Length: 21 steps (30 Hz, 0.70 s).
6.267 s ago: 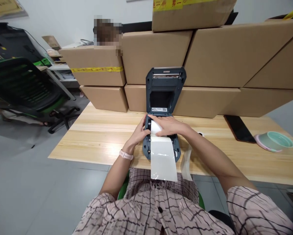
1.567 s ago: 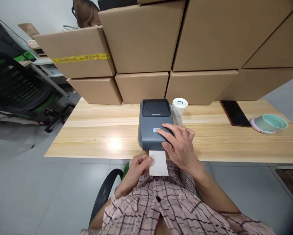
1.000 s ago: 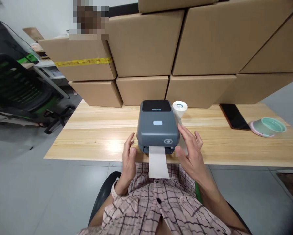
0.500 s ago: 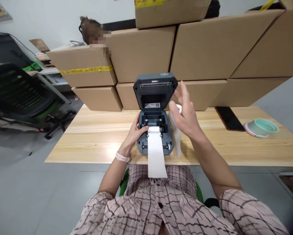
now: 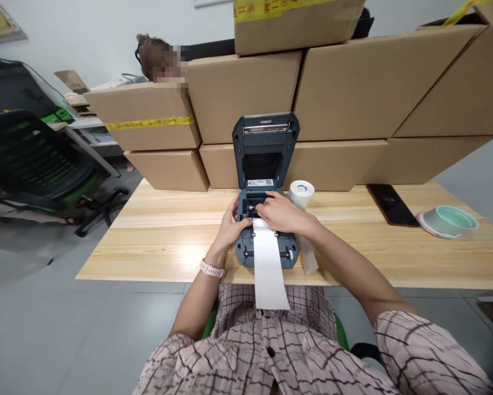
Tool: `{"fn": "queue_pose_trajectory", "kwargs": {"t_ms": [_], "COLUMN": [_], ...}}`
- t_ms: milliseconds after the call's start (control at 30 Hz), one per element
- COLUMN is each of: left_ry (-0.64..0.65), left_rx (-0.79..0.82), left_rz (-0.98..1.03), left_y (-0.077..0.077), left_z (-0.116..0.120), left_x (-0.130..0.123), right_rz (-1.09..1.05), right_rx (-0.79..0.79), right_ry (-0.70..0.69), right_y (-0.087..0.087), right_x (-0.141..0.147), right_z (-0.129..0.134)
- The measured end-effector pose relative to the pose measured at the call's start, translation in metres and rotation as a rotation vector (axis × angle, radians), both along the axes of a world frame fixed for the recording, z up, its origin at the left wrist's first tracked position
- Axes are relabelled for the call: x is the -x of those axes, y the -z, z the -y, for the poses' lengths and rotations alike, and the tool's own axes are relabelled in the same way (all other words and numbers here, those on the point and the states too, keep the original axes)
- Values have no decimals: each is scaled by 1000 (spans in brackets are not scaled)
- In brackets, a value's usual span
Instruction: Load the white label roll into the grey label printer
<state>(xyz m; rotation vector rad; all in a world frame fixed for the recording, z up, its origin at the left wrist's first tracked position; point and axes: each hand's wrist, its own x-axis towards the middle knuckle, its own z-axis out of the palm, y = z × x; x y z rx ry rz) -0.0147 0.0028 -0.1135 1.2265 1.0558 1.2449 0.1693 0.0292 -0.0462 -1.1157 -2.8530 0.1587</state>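
Note:
A dark grey label printer (image 5: pixel 288 241) stands on the table with its lid (image 5: pixel 266 140) raised. Out of its front hangs a white paper strip (image 5: pixel 269 269), past the table edge. My left hand (image 5: pixel 229 226) wraps round the printer's left side, thumb at the inner edge by the strip. Inside the printer, my right hand (image 5: pixel 280 213) reaches over the strip's upper end, fingers bent against the inner parts; its fingertips are partly hidden. Just right of the printer stands a white paper roll (image 5: pixel 301 189) with a loose tail hanging toward the front.
Cardboard boxes (image 5: pixel 246 93) are stacked along the back of the wooden table (image 5: pixel 168 241). A black phone (image 5: pixel 391 204) and a green round container (image 5: pixel 451 218) lie at the right. Behind the boxes is a person's head; an office chair (image 5: pixel 28 159) stands at the left.
My right hand has moved left and down from beside the raised lid into the printer. The lid now leans further back. The view has shifted slightly.

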Motion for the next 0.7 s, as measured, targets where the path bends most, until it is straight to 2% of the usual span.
{"fn": "queue_pose_trajectory", "kwargs": {"t_ms": [200,300,433,500,567,633,700], "left_ry": [79,132,137,151,156,147,136], "left_rx": [17,43,30,12,-3,-10,-9], "left_rz": [41,74,56,45,37,31,24], "left_y": [5,6,7,7,6,5,4], "left_z": [-3,-5,-6,-5,-4,-4,-3], "left_x": [11,17,19,19,19,19,19], "right_rz": [48,-42,-233,-380,-601,-875,-1050], "right_rx": [131,253,356,451,532,521,470], "right_ry": [-136,-160,-170,-222,-266,-224,-88], "right_y": [-3,-6,-13,-17,-16,-5,15], "right_x": [-10,-20,-37,-57,-90,-131,-169], "right_z": [-6,-9,-8,-3,8,21,34]}}
